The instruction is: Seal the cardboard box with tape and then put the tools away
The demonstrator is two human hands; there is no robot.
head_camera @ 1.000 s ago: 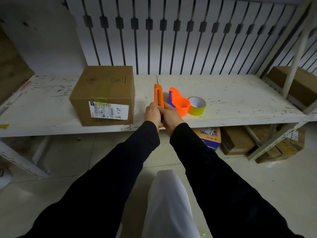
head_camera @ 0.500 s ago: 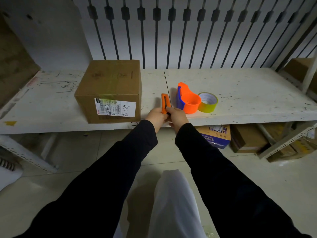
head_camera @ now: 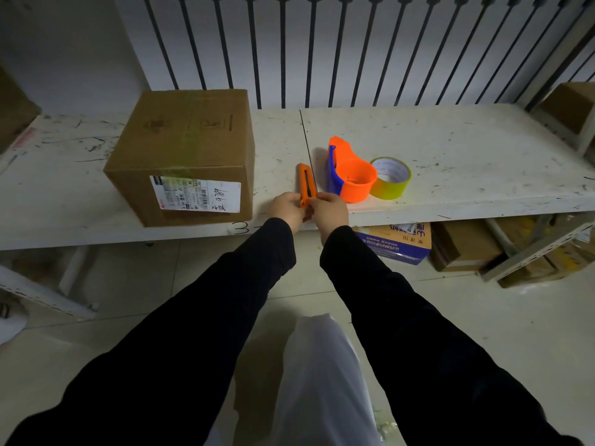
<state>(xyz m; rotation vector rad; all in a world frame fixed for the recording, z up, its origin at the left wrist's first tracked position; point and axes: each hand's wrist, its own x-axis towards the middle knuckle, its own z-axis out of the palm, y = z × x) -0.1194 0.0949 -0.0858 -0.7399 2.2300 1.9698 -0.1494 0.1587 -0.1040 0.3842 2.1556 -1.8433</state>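
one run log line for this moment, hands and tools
both hands: left hand and right hand grip orange box cutter | tape dispenser, tape roll on shelf | box closed

I read a handwritten "3" on the desk's front edge (head_camera: 240, 227), just below the cardboard box (head_camera: 183, 149). Its white shipping label (head_camera: 196, 195) carries barcodes and handwriting, perhaps "979", but the print is too small to read.
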